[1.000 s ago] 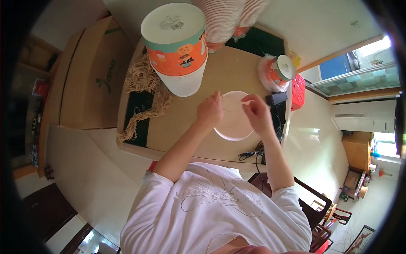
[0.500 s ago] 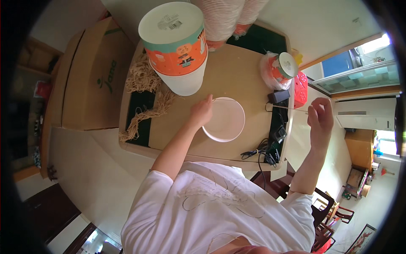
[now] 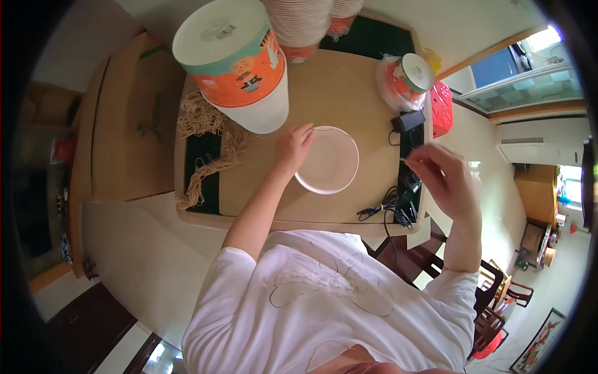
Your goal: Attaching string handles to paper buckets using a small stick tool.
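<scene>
A white paper bucket (image 3: 327,165) stands mouth up on the table in front of me. My left hand (image 3: 294,148) is at its upper left rim, fingers closed on a thin tan string (image 3: 333,129) that crosses the rim. Over the table's right edge, slightly blurred, my right hand (image 3: 443,177) pinches a thin strand at its fingertips; between the hands the strand is too faint to follow. Just beyond the left hand stands an upside-down stack of buckets (image 3: 240,78), orange and green above and white below.
Bundles of tan string (image 3: 208,118) lie along the table's left side. Tall stacks of paper buckets (image 3: 298,25) stand at the back. A plastic-wrapped cup stack (image 3: 408,81), a black adapter (image 3: 408,120) and coiled cables (image 3: 389,209) are at the right. A cardboard box (image 3: 137,118) stands left.
My right hand has come inward and a little down, toward the table's right edge, and the taut string has gone slack. My left hand stays at the rim, its fingers less pointed.
</scene>
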`<action>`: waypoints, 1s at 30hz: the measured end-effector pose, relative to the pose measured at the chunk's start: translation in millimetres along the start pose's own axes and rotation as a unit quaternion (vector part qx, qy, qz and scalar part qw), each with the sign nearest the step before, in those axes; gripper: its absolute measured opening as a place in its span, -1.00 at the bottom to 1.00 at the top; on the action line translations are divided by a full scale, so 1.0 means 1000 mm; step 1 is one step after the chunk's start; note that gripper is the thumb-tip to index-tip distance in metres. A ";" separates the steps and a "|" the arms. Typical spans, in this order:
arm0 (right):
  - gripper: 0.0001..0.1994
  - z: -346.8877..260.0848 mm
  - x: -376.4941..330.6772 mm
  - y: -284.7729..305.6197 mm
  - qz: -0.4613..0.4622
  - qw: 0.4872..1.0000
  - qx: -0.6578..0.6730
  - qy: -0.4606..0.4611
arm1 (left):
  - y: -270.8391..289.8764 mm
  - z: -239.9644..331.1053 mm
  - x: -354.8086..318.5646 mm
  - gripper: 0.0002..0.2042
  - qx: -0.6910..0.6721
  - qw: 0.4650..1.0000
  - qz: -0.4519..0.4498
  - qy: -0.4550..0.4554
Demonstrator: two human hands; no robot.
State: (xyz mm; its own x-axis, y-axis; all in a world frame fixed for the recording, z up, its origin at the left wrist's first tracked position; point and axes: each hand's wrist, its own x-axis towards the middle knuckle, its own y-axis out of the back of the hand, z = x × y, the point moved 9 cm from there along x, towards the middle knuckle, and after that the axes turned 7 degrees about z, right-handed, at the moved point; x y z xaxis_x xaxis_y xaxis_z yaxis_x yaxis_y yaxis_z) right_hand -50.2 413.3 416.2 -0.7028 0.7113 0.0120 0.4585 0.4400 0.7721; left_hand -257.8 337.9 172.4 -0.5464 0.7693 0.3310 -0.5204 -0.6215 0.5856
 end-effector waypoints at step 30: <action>-0.94 0.108 -0.049 -0.029 0.012 0.995 -0.059 -0.079 | 0.045 0.024 -0.004 -0.73 0.033 0.977 0.191 -0.094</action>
State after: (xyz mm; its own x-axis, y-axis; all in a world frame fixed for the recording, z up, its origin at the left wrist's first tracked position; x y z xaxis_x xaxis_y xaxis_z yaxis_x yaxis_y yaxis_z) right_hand 29.9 425.4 324.6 -0.5942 0.8020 -0.0611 0.4004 0.3608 0.8423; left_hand -263.3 310.7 215.3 -0.5595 0.5006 0.6606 -0.2547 -0.8623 0.4377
